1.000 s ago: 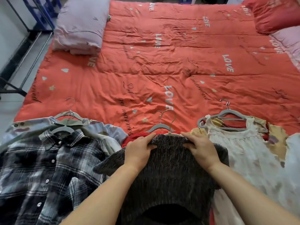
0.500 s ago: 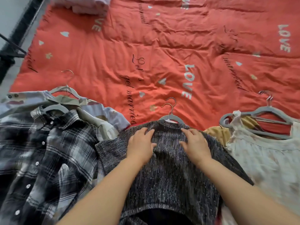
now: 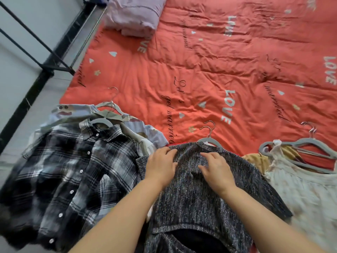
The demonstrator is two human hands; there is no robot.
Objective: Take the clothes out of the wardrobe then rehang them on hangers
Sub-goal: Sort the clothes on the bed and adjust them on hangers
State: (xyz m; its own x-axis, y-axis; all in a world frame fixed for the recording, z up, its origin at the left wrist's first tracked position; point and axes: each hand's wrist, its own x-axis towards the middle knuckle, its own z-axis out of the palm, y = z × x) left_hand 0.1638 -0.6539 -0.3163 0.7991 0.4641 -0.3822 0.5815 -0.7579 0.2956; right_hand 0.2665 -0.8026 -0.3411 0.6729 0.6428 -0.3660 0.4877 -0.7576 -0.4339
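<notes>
A dark speckled knit top (image 3: 198,201) lies on the near edge of the bed, on a grey hanger (image 3: 207,137) whose hook sticks out past the neckline. My left hand (image 3: 161,166) rests flat on the top's left shoulder. My right hand (image 3: 217,170) lies on the upper chest, fingers spread and slightly bent. To the left lies a black and white plaid shirt (image 3: 67,172) on a grey hanger (image 3: 102,122), over a pale blue garment (image 3: 76,112). To the right, a cream top (image 3: 300,190) lies on grey hangers (image 3: 306,147).
The red quilt (image 3: 209,70) with "LOVE" lettering covers the bed. A folded lilac blanket (image 3: 135,13) sits at the far left corner. A black metal frame (image 3: 40,53) and grey floor run along the bed's left side.
Both hands slid from the neckline down onto the upper chest of the knit top, which now covers the hanger's shoulders. The view has swung to the left.
</notes>
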